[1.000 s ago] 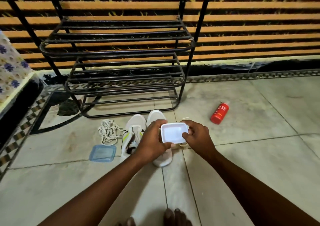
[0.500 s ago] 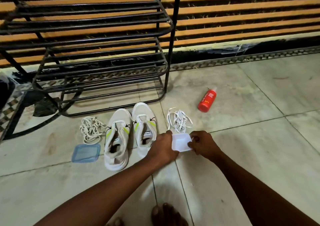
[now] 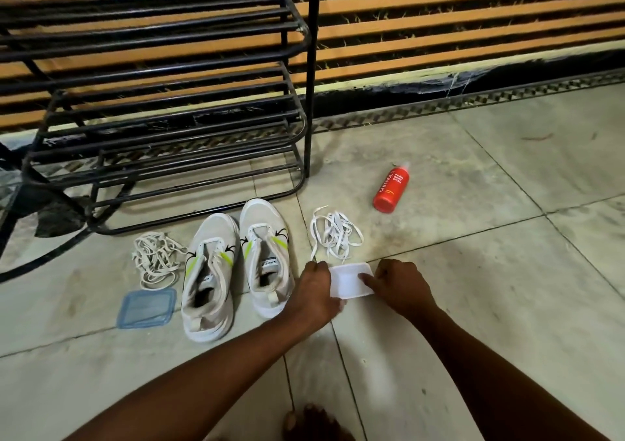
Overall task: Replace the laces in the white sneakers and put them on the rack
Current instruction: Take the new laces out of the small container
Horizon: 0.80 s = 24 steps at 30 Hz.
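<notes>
Two white sneakers with yellow-green stripes stand side by side on the floor, the left one (image 3: 209,278) and the right one (image 3: 267,254), both without laces. A heap of off-white laces (image 3: 157,258) lies left of them. Clean white laces (image 3: 334,232) lie to their right. My left hand (image 3: 316,293) and my right hand (image 3: 400,286) both hold a small white plastic container (image 3: 348,280) low at the floor, just below the white laces. The black metal rack (image 3: 162,109) stands behind the shoes.
A blue container lid (image 3: 147,308) lies left of the shoes. A red bottle (image 3: 392,188) lies on the tiles to the right of the rack. My toes (image 3: 311,423) show at the bottom edge. A slatted wall runs behind.
The white container came down from in front of the sneakers to the floor on their right. The white laces it hid now show.
</notes>
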### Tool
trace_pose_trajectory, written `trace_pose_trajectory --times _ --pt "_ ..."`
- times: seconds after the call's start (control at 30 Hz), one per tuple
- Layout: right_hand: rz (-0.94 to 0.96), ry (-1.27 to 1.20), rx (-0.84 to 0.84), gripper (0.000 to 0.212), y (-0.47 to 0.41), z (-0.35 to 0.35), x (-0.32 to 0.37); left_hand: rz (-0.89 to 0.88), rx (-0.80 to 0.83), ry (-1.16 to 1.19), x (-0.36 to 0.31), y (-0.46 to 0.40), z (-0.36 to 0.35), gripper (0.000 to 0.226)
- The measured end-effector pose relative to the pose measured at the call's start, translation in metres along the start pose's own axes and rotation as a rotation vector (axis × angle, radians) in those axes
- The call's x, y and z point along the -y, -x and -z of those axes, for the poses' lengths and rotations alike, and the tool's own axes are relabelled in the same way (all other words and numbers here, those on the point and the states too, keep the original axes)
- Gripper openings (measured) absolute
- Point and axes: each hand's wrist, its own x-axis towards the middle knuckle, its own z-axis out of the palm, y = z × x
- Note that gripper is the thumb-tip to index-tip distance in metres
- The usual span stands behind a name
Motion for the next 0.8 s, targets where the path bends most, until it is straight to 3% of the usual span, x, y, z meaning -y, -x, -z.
trace_pose_trajectory --times 0.13,0.2,0.37,0.47,0.63,0.8 --pt "0.092 -0.03 -0.079 0.031 -0.005 0.009 0.004 -0.029 -0.104 0.02 -0.006 -0.012 0.021 0.033" --pt "0.156 -0.092 -0.052 0.025 -0.018 0.013 0.007 0.034 -0.126 0.034 -0.013 -0.032 0.033 0.033" --pt "0.23 -0.07 0.051 0.051 -0.055 0.01 0.033 0.258 -0.086 0.111 -0.023 -0.08 0.041 0.032" --pt "0.226 -0.115 0.159 0.042 -0.064 0.006 0.055 0.379 -0.078 0.249 -0.027 -0.094 0.039 0.03" --pt "0.227 -0.172 0.228 0.036 -0.069 -0.003 0.057 0.418 -0.052 0.376 -0.032 -0.108 0.035 0.023" --pt "0.244 -0.25 0.236 0.055 -0.065 -0.007 0.059 0.471 -0.042 0.53 -0.028 -0.112 0.033 0.02"
